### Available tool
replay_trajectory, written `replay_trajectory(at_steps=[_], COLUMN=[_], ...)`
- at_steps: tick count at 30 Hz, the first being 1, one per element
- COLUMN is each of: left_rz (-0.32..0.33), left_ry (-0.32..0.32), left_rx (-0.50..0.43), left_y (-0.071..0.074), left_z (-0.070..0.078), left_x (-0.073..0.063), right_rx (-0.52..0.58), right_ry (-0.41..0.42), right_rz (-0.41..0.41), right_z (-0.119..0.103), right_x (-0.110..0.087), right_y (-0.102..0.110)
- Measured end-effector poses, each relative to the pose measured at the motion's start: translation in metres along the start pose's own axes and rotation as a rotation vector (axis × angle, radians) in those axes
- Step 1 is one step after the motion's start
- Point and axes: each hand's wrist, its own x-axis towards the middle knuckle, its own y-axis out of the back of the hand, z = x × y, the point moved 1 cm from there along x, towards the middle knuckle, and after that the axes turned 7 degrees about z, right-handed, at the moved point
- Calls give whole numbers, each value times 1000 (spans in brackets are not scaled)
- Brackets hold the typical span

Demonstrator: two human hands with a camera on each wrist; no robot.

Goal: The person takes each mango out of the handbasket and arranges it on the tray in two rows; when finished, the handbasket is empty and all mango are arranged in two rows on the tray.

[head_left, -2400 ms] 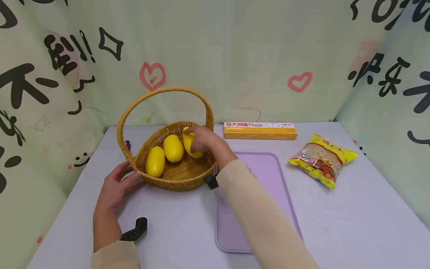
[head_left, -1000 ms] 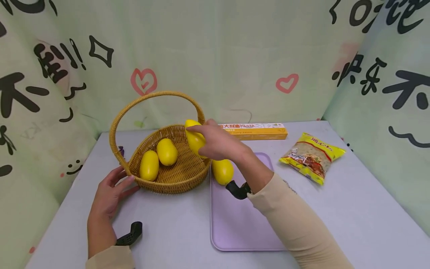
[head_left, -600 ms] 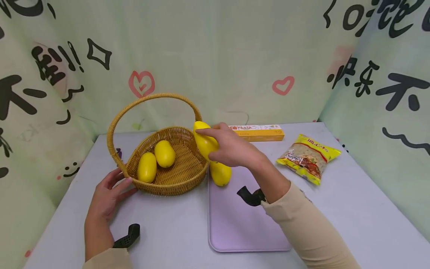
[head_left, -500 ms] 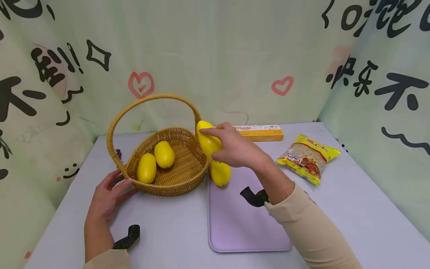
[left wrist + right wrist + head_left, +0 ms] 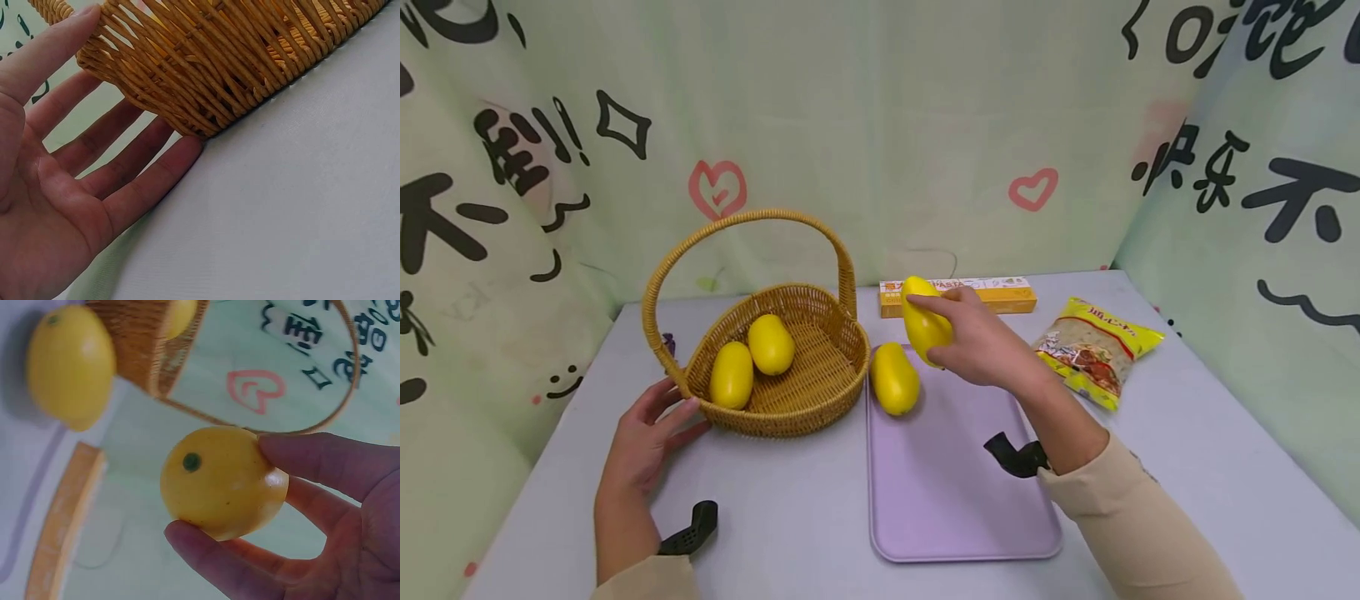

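Note:
My right hand (image 5: 988, 343) holds a yellow lemon (image 5: 922, 321) between thumb and fingers, raised over the far end of the purple tray (image 5: 958, 492). In the right wrist view, the held lemon (image 5: 219, 478) shows a small green stem spot. Another lemon (image 5: 895, 380) lies on the tray's far left corner. Two more, a left lemon (image 5: 732, 375) and a right lemon (image 5: 771, 344), are in the wicker basket (image 5: 805, 417). My left hand (image 5: 642, 442) touches the basket's left side; in the left wrist view its fingers are nearly straight against the wicker.
An orange pasta box (image 5: 1007, 298) stands at the table's back edge. A yellow noodle packet (image 5: 1097, 350) lies right of the tray. A small purple item (image 5: 668, 342) shows behind the basket's left side. The basket's tall handle (image 5: 752, 217) arches above it.
My right hand has lifted one lemon out of the basket and carried it right over the tray. A lemon on the tray has come into view. My left hand stays at the basket.

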Motion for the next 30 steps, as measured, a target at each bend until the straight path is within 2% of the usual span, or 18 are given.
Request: replay_trajectory(at_steps=[6, 13, 22, 30], left_rz=[-1, 7, -7, -12], left_ry=[10, 0, 35, 21], left_rx=[15, 15, 25, 4], left_y=[-1, -1, 1, 1], left_z=[-1, 2, -3, -2], left_x=[-1, -1, -1, 3], right_rx=[-46, -89, -148, -213], right_ry=[-53, -111, -126, -107], right_rz=[-16, -60, -104, -12], right_z=[33, 60, 76, 76], right_x=[-6, -6, -1, -1], right_y=[-10, -23, -41, -54])
